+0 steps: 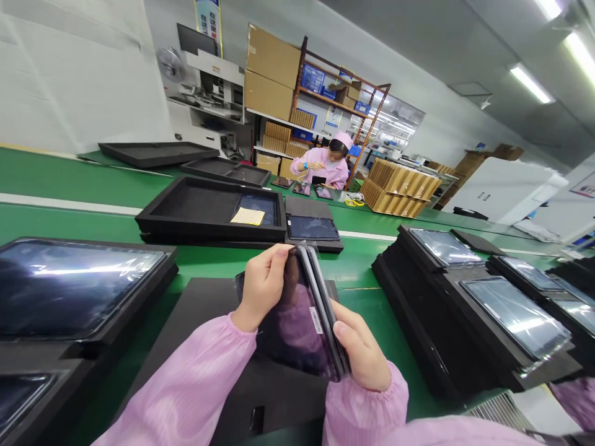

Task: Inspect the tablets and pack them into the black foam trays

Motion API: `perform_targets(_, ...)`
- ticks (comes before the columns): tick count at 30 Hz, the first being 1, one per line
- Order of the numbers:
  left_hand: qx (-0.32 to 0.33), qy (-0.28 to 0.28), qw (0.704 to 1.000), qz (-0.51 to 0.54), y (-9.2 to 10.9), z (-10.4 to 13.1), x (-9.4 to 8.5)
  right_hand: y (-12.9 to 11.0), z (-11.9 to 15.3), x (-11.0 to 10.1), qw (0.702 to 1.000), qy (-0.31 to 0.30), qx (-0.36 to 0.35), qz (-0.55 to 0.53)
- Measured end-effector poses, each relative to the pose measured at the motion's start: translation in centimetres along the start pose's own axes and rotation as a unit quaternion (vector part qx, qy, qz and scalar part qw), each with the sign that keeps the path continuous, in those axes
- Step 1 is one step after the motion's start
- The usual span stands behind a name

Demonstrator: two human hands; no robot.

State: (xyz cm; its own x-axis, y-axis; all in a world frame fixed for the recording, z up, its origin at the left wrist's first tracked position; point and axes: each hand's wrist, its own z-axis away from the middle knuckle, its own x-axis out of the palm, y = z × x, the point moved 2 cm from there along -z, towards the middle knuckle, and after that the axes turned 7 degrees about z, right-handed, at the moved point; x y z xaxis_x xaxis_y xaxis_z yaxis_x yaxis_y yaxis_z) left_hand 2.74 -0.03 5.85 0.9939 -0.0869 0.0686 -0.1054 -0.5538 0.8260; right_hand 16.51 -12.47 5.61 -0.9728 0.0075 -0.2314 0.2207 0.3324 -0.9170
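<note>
Both my hands hold a dark, glossy tablet tilted on its edge above a black foam sheet. A second slim slab lies flat against its back; whether that is another tablet or a cover, I cannot tell. My left hand pinches the upper corner, thumb on top. Along the right side, my right hand grips the edges, its thumb near a small white label. Clear film sticks out at the top corner.
Black foam trays with screens stand at left and right. Ahead, a foam tray holds a screen with a yellow note. A co-worker in pink sits across the green bench, near cardboard dividers.
</note>
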Motion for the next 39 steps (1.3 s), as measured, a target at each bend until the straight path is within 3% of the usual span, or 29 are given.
perform_targets(4,0.005,0.004,1.000,0.001,0.1,0.0,0.0,-0.6,-0.4,-0.1,1.000,-0.025,0.000,-0.007)
perform_targets(13,0.008,0.013,1.000,0.007,-0.1,-0.4,-0.2,0.9,-0.8,0.6,0.993,-0.008,0.055,-0.104)
perform_targets(32,0.011,0.002,1.000,-0.029,0.2,0.0,0.5,0.0,-0.2,0.0,0.993,-0.020,0.034,-0.110)
perform_targets(39,0.027,0.003,0.999,-0.040,0.1,0.0,0.5,0.0,-0.1,0.0,0.996,0.017,0.050,-0.078)
